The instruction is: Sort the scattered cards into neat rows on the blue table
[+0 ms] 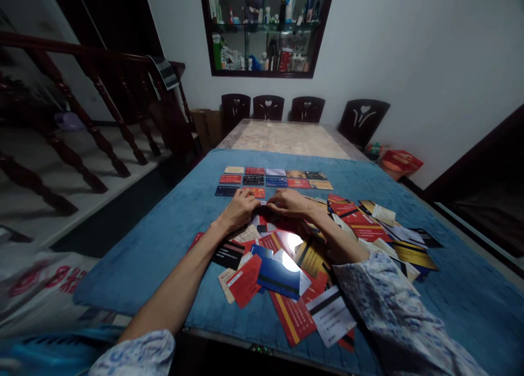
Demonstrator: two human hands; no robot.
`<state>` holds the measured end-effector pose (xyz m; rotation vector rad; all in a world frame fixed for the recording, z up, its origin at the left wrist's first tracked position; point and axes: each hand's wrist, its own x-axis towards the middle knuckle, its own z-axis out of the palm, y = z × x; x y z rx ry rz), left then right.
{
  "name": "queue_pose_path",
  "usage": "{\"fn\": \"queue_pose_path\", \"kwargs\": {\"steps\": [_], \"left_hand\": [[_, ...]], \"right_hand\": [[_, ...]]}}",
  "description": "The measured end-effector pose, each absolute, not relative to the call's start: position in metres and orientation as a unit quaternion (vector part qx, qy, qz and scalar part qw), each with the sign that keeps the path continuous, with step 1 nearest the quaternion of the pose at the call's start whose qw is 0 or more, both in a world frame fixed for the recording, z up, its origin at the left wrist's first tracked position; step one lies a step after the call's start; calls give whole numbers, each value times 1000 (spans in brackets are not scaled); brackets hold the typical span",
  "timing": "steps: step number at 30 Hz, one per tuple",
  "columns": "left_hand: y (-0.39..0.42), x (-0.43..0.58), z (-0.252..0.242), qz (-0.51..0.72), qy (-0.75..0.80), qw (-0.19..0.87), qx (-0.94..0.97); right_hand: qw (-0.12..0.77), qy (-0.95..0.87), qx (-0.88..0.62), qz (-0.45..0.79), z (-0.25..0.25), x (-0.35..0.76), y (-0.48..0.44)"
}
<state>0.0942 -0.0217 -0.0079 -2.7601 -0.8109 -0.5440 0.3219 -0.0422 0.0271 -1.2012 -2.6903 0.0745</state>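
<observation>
Both hands meet over the middle of the blue cloth, just below rows of cards. My left hand [241, 206] and my right hand [286, 202] have their fingers closed on a small pale card [262, 203] between them. Beyond them lie neat rows of cards, among them a black card [253, 180] and a dark blue card [226, 191]. Under and in front of my wrists spreads a loose pile, with a blue card [278, 275], a red card [245, 283] and a white card [331, 316]. More overlapping cards lie right of my right forearm, including a gold card [414, 254].
The blue cloth [155, 228] covers the near part of the table, with a marbled tabletop [286, 133] beyond. Dark chairs [268, 107] stand at the far end. A wooden railing [94, 81] is left, and a red bag [401, 160] sits right of the table.
</observation>
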Motion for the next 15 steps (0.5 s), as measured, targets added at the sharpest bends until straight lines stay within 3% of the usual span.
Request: {"fn": "queue_pose_path", "kwargs": {"steps": [15], "left_hand": [[-21,89,-12,-296,-402,-7,-866]], "right_hand": [[178,-870,-456,64,16,331,-35]]}}
